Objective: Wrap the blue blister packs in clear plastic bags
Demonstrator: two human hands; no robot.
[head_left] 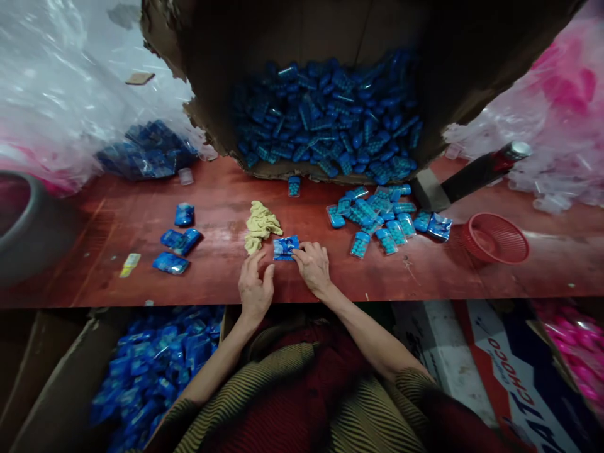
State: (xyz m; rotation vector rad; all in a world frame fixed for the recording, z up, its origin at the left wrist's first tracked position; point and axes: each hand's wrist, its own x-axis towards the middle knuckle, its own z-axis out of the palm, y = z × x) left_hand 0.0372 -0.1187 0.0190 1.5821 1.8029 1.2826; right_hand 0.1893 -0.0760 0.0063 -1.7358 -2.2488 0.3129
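A small blue printed sachet (284, 248) lies flat on the table in front of me. My right hand (312, 264) is closed at its right edge, with thumb and fingertips on it. My left hand (256, 284) rests on the table just left of the sachet, apart from it, fingers loosely spread and holding nothing. Above that hand sits a crumpled pale yellow heap (261, 225), whose material I cannot make out. To the right lies a group of small clear containers (372, 214) with blue caps and blue pellets inside. Several blue sachets (175, 240) lie to the left.
A torn cardboard box (202, 119) full of blue-capped containers stands at the back. One container (294, 186) sits before its opening. A red plastic basket (495, 238) is at the right, a grey tub (28, 233) at the left. Blue packets (160, 358) fill a box below the table edge.
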